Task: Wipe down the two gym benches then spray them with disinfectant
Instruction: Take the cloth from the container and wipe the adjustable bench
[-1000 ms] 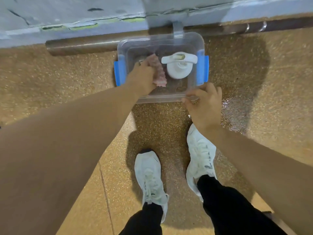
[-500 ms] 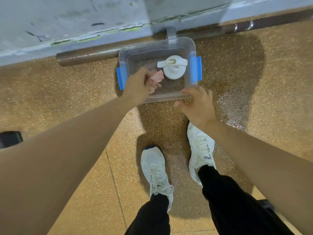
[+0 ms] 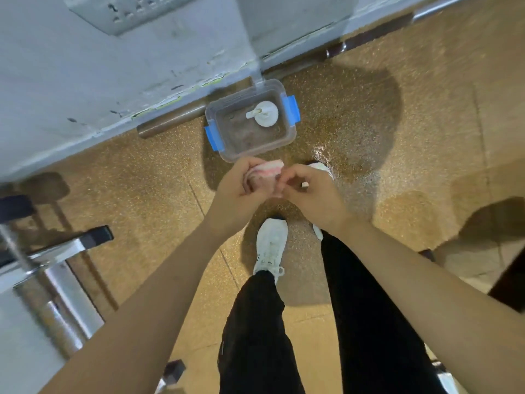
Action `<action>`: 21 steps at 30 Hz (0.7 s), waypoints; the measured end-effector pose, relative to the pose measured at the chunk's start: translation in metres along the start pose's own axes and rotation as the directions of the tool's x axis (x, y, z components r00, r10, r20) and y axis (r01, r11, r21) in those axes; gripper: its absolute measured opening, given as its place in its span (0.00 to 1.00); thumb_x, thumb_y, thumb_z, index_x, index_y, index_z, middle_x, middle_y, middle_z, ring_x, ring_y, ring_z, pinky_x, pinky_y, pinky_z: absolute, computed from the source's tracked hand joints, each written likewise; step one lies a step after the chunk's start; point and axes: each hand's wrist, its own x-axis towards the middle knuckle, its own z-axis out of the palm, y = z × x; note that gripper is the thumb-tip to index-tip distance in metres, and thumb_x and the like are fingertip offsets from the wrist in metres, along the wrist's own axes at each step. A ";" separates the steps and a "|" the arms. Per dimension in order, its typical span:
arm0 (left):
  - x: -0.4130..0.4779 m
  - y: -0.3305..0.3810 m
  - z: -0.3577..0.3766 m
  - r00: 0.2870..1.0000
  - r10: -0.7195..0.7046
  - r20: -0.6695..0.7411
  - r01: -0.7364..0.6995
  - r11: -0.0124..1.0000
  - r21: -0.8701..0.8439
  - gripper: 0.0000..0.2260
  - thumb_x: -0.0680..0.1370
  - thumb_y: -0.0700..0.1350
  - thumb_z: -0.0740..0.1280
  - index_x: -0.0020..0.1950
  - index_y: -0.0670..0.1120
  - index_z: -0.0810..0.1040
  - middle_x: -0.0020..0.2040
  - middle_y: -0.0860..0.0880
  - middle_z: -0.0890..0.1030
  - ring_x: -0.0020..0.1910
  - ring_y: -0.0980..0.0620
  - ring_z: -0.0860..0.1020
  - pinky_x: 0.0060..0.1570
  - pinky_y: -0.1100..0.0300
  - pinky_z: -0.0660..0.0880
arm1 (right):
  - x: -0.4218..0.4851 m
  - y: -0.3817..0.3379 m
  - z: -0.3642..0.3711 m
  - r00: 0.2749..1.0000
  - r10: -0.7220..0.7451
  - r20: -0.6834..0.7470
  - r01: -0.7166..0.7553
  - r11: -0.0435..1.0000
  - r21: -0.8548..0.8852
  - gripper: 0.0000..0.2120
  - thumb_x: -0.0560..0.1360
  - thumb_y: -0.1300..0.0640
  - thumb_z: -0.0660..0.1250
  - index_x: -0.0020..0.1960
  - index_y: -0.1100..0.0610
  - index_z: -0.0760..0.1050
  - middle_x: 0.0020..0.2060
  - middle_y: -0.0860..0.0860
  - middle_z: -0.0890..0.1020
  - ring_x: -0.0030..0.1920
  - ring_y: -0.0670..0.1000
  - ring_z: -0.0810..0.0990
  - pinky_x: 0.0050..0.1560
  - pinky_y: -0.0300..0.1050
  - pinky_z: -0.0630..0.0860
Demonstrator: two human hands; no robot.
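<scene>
Cloth [image 3: 267,172]: pink and white, damp-looking, bunched into a wad; gripped in the left hand [image 3: 241,190], with the right hand [image 3: 311,191] pinching its right edge; held in the air above the floor, on the near side of the tub. Spray bottle [image 3: 265,116]: white head seen from above, nozzle pointing left; stands upright in the far right part of a clear plastic tub [image 3: 255,152] with blue clips; the tub sits on the floor by the wall.
</scene>
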 end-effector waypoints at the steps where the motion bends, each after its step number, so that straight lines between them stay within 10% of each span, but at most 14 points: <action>1: -0.013 0.008 0.001 1.000 -0.002 0.015 0.001 0.999 0.032 0.11 0.78 0.39 0.74 0.58 0.42 0.78 0.47 0.51 0.80 0.43 0.61 0.78 0.41 0.66 0.74 | -0.016 -0.009 -0.004 1.000 -0.003 -0.004 0.003 1.000 0.019 0.02 0.75 0.66 0.73 0.46 0.62 0.81 0.44 0.52 0.83 0.42 0.39 0.79 0.47 0.36 0.74; 7: -0.094 0.059 0.013 0.963 0.059 0.265 -0.114 0.974 0.198 0.13 0.78 0.39 0.74 0.61 0.49 0.79 0.49 0.58 0.80 0.46 0.62 0.79 0.45 0.63 0.73 | -0.139 -0.062 -0.014 0.999 -0.028 -0.034 0.034 0.986 0.163 0.24 0.76 0.64 0.73 0.70 0.54 0.73 0.60 0.51 0.80 0.58 0.52 0.81 0.60 0.48 0.80; 13: -0.161 0.110 0.060 0.907 0.128 0.400 -0.296 0.872 0.390 0.12 0.77 0.42 0.75 0.59 0.51 0.80 0.52 0.55 0.81 0.51 0.55 0.79 0.49 0.60 0.76 | -0.261 -0.072 -0.035 0.877 0.151 -0.456 -0.046 0.971 0.233 0.08 0.76 0.64 0.72 0.45 0.50 0.82 0.40 0.45 0.84 0.40 0.41 0.79 0.42 0.34 0.74; 21: -0.191 0.132 0.173 0.752 0.036 0.658 -0.522 0.642 0.562 0.13 0.76 0.38 0.70 0.57 0.53 0.80 0.50 0.59 0.79 0.49 0.59 0.79 0.46 0.60 0.76 | -0.397 -0.011 -0.093 0.647 0.445 -0.619 -0.007 0.816 0.578 0.05 0.79 0.60 0.69 0.48 0.62 0.81 0.41 0.59 0.81 0.40 0.47 0.77 0.42 0.41 0.74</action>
